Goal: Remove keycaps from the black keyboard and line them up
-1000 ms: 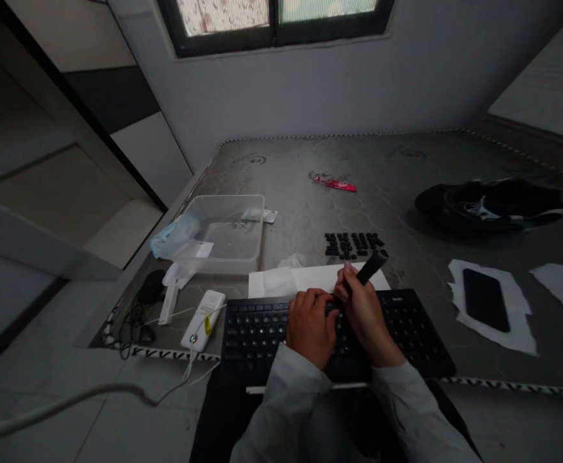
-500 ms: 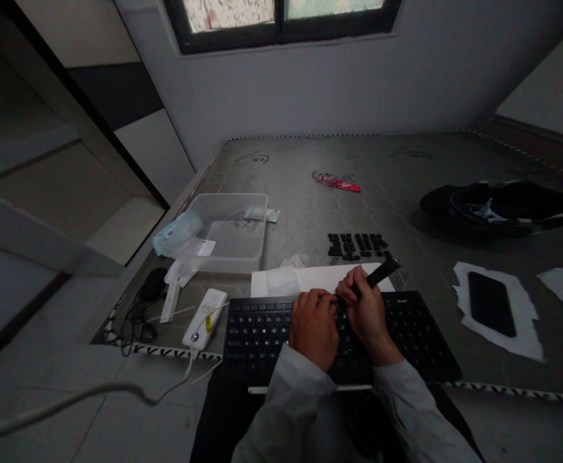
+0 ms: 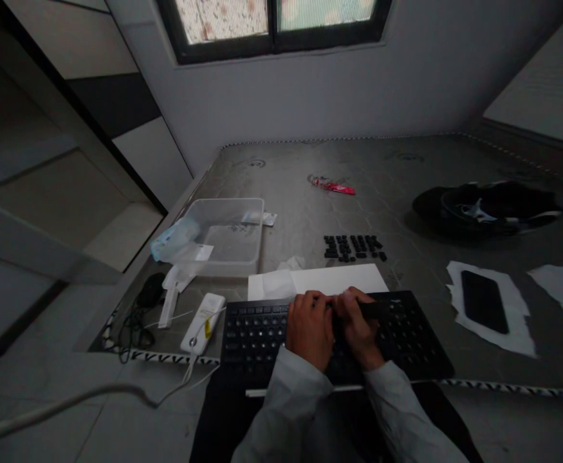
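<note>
A black keyboard (image 3: 257, 328) lies at the front edge of the grey covered surface, over my lap. My left hand (image 3: 310, 328) presses on its middle with the fingers bent and close together. Just beside it, my right hand (image 3: 358, 328) is closed round a dark, stick-like tool (image 3: 372, 310), held low over the keys. The tip of this tool is hidden by the fingers, and its kind cannot be made out. Beyond the keyboard, several loose black keycaps (image 3: 353, 247) are laid out in rows. Pale shiny spots show across the keyboard's left half.
Behind the keyboard lies a white sheet (image 3: 339, 278). A clear plastic box (image 3: 228, 268) stands left, near a white power strip (image 3: 203, 323) and a cabled black mouse (image 3: 150, 289). To the right are a phone (image 3: 484, 301) on paper and a black bag-like item (image 3: 503, 209). A red packet (image 3: 336, 187) lies farther back.
My right hand has turned and lowered the dark tool from a raised slant to nearly flat over the keyboard. My left hand stays in place. The view has shifted slightly.
</note>
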The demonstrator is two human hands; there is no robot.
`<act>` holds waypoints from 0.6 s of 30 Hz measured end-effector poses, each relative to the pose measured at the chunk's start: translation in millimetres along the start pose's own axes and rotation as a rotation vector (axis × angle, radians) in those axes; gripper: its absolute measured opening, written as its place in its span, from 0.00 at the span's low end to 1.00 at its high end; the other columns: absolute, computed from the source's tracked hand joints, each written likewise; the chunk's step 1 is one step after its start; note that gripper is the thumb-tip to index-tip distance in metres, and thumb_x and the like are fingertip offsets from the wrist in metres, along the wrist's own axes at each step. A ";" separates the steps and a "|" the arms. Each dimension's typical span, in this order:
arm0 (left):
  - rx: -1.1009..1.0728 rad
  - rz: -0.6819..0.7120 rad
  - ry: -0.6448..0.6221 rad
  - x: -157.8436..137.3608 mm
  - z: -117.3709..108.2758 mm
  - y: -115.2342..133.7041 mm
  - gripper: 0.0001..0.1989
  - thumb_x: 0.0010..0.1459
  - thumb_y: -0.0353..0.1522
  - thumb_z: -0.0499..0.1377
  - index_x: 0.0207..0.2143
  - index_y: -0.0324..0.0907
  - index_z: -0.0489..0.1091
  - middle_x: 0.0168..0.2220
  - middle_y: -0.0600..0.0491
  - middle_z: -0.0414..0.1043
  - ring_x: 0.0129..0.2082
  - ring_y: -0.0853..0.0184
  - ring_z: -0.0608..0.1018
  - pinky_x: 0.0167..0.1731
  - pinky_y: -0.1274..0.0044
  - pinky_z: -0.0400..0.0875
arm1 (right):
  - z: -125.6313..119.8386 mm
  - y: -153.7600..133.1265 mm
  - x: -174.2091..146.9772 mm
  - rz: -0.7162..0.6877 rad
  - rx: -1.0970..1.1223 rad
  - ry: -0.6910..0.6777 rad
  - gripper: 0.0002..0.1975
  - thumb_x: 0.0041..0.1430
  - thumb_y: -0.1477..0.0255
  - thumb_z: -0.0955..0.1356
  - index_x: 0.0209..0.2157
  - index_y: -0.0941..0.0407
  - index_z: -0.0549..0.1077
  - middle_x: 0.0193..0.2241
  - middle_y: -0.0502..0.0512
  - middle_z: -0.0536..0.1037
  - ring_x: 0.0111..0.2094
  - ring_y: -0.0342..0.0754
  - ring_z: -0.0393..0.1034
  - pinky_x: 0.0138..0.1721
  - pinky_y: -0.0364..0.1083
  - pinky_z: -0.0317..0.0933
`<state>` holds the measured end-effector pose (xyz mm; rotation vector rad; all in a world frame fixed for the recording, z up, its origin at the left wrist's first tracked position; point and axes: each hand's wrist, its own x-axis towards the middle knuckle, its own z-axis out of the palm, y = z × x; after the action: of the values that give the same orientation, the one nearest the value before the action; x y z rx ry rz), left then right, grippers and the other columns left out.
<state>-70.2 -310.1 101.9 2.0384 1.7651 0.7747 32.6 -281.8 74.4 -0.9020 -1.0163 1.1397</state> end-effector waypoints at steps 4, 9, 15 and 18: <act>-0.030 0.006 0.009 -0.6 0.3 -0.9 0.08 0.63 0.30 0.55 0.44 0.47 0.70 0.45 0.54 0.70 0.45 0.62 0.70 0.45 0.68 0.65 | 3.8 -12.6 9.6 0.022 0.181 0.113 0.22 0.60 0.60 0.68 0.18 0.54 0.58 0.16 0.42 0.53 0.19 0.40 0.48 0.22 0.44 0.45; -0.060 -0.003 0.011 -0.5 -0.3 -0.8 0.09 0.62 0.28 0.55 0.43 0.47 0.70 0.44 0.54 0.70 0.45 0.63 0.70 0.45 0.68 0.65 | 2.5 -29.6 22.8 0.169 0.308 0.108 0.22 0.57 0.57 0.69 0.19 0.55 0.61 0.17 0.43 0.56 0.20 0.39 0.50 0.23 0.42 0.49; -0.057 -0.009 0.011 0.4 -1.5 0.1 0.09 0.62 0.27 0.55 0.42 0.46 0.70 0.44 0.53 0.70 0.45 0.63 0.70 0.46 0.68 0.65 | 0.3 -35.4 27.2 0.293 0.377 0.086 0.22 0.56 0.56 0.70 0.19 0.55 0.60 0.17 0.43 0.56 0.19 0.39 0.49 0.22 0.41 0.50; -0.047 -0.011 0.005 0.2 -1.6 -0.1 0.08 0.62 0.27 0.55 0.42 0.46 0.70 0.44 0.53 0.70 0.45 0.63 0.70 0.45 0.68 0.65 | -0.2 -36.9 27.8 0.315 0.364 0.083 0.23 0.56 0.57 0.70 0.19 0.54 0.60 0.17 0.43 0.55 0.19 0.39 0.48 0.21 0.41 0.50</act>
<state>-71.2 -310.1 103.1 1.9964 1.7432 0.8110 46.2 -261.7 113.7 -0.8225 -0.5829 1.4812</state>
